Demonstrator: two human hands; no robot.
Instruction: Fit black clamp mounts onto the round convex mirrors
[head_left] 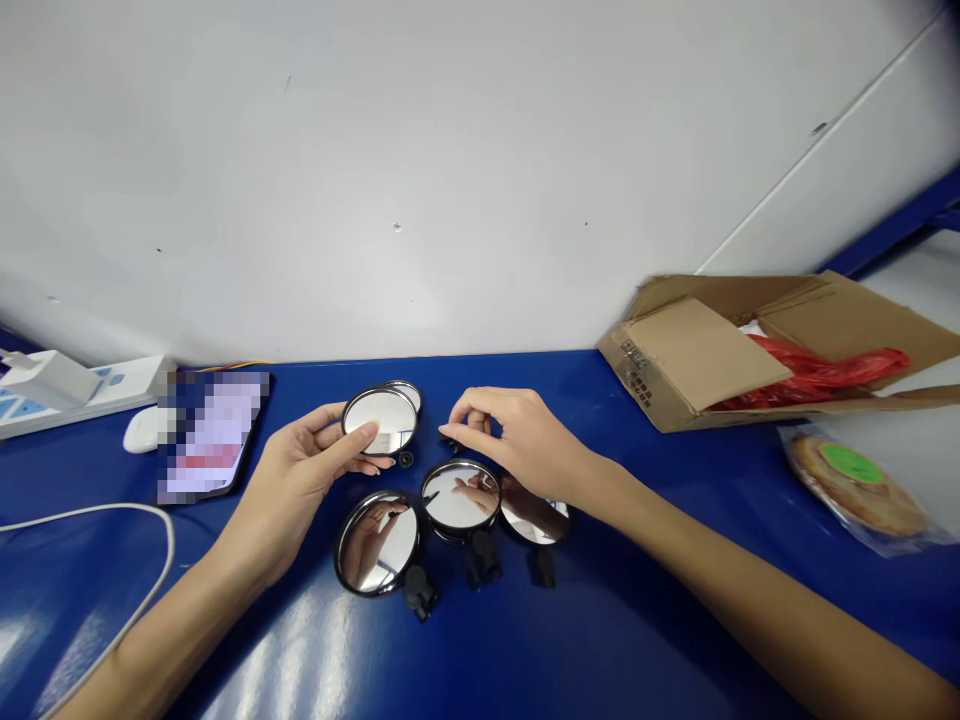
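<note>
My left hand [296, 470] grips a round mirror [379, 425] with a black rim, the thumb across its glass and the fingers behind. A small black joint [406, 459] shows at that mirror's lower edge, and another round mirror [409, 391] shows partly behind it. To the right, my right hand [517, 430] is closed in a pinch on a small black part [451, 440], mostly covered by the fingertips. Below the hands lie more round mirrors with black mounts: one at the left [377, 545], a stacked one in the middle [461, 497], and one at the right [536, 515], partly hidden under my right wrist.
A phone [214, 430], a white earbud case [146, 430], a power strip [127, 385] and a white cable [169, 540] are on the left. On the right stand an open cardboard box [675, 350] with red plastic and a wrapped round pastry [862, 490]. A white wall [450, 180] backs the blue table [637, 620].
</note>
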